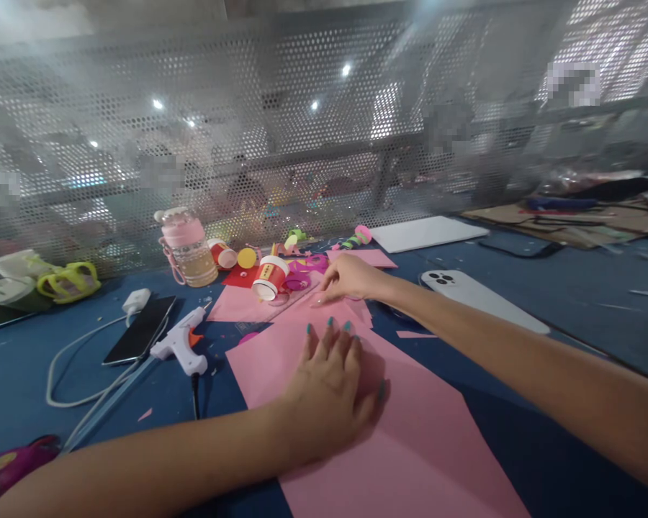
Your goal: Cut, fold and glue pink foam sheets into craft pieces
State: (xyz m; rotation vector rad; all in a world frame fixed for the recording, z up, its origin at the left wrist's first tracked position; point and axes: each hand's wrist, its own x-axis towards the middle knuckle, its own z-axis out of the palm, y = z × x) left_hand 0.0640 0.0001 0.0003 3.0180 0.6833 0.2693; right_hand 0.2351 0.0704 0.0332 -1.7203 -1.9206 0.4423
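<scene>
The left hand (332,385) lies flat, fingers together, pinning the pink sheet (410,446), while beyond the sheet's far edge the right hand (351,277), fingers curled down, touches smaller pink paper (248,306).

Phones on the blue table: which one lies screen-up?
The black phone left of the white glue gun, dark glass showing. The white phone by the right forearm lies face-down, camera lenses up.
</scene>
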